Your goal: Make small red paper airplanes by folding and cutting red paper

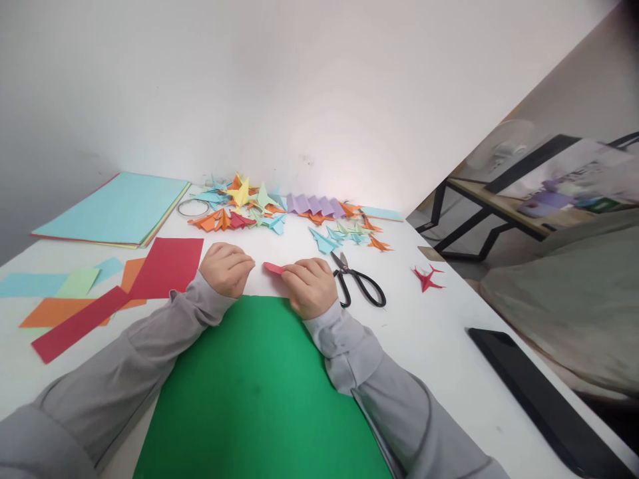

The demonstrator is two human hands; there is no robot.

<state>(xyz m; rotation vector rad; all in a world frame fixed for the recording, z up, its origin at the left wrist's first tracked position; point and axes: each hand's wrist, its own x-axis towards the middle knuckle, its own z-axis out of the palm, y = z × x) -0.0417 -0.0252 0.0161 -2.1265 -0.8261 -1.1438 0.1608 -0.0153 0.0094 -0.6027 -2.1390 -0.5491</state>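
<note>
My right hand (310, 286) pinches a small folded piece of red paper (273, 268), whose rounded end sticks out to the left. Across a short gap, my left hand (228, 269) is closed with the fingers curled toward the thumb; whatever it may hold is hidden. Both wrists rest around the far edge of a green sheet (254, 392). Just right of my right hand lie black-handled scissors (344, 266), blades slightly apart and pointing away. A red rectangle of paper (167, 268) lies left of my left hand.
Several folded paper figures (241, 193) and a purple pleated strip (315, 205) line the wall. Left are a blue-topped paper stack (112, 206), a wire coil (194, 207) and coloured strips (80, 316). Right are a red folded figure (427, 279) and a black flat object (539, 399).
</note>
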